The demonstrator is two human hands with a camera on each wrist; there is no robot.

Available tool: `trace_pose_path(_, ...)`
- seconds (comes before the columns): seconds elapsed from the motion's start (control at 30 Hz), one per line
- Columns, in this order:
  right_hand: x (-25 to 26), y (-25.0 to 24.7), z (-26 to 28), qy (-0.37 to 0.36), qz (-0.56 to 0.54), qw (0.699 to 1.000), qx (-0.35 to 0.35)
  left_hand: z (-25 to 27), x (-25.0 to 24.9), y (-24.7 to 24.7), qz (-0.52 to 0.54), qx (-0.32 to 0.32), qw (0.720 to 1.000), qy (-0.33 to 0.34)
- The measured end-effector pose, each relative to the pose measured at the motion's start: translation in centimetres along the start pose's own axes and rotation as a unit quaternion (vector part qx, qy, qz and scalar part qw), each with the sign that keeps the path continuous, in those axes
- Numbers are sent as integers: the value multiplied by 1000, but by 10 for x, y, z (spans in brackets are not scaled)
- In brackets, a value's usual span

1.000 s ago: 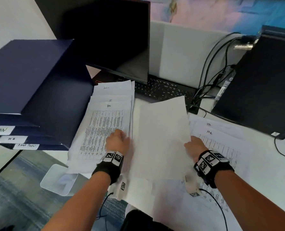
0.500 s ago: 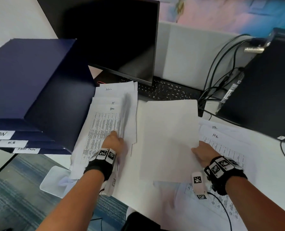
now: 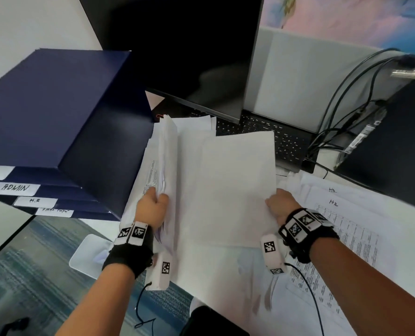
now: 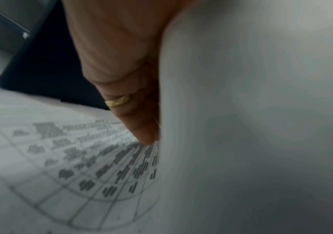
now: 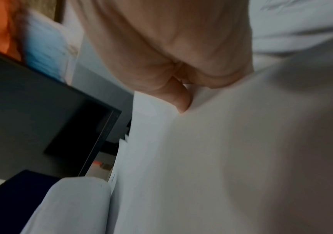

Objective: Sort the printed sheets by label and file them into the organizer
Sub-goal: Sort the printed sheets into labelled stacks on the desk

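Note:
My left hand [image 3: 154, 204] grips a sheaf of printed sheets [image 3: 167, 151] by its near edge and has it tipped up on edge beside the organizer. In the left wrist view its ringed fingers [image 4: 121, 101] lie against that sheaf [image 4: 251, 126], above a printed table sheet [image 4: 61, 166]. My right hand [image 3: 280, 204] pinches the right edge of a blank-faced sheet [image 3: 228, 190] lying in the middle; the right wrist view shows the thumb [image 5: 179, 98] on that paper [image 5: 221, 158]. The dark blue organizer [image 3: 46, 110] stands at left, with trays labelled ADMIN [image 3: 16, 187] and HR [image 3: 35, 201].
More printed sheets marked HR [image 3: 335, 214] lie spread on the right of the desk. A dark monitor [image 3: 189, 52] and keyboard [image 3: 269, 134] stand behind the papers. A black computer case [image 3: 395, 146] with cables stands at the right. A clear plastic tray [image 3: 90, 258] sits at the desk's near-left edge.
My left hand has lifted the left pile's sheets from flat to standing on edge. My right hand stays at the right edge of the middle sheet.

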State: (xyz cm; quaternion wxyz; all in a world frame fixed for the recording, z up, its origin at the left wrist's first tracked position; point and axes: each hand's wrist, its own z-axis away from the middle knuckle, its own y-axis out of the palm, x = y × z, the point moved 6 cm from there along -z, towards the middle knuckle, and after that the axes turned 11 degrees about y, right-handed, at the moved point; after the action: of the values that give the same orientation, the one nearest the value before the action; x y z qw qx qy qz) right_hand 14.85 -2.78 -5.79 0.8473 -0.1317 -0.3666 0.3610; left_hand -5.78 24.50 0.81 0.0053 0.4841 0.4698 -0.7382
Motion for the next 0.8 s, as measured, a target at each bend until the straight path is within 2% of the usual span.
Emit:
trace_pose_path(0.07,18,19,-3,6,-31,999,-4,-3,-1,-17,-5,-3,1000,3)
trace_pose_path(0.27,70,79,8,-3,16,1000,8,-11,5,-47,26,-13,1000,8)
trace_pose_path(0.53,108,134,22,-14,88,995,43,-13,4,-36,62,20,997,28)
trace_pose_path(0.6,109,140,21,-21,91,994,55,-15,3,-29,52,34,998,33)
trace_pose_path(0.73,108,127,13,-49,46,997,31,-18,-1,-15,40,53,997,44)
trace_pose_path(0.8,104,119,18,-50,21,996,64,-19,-4,-6,27,67,996,47)
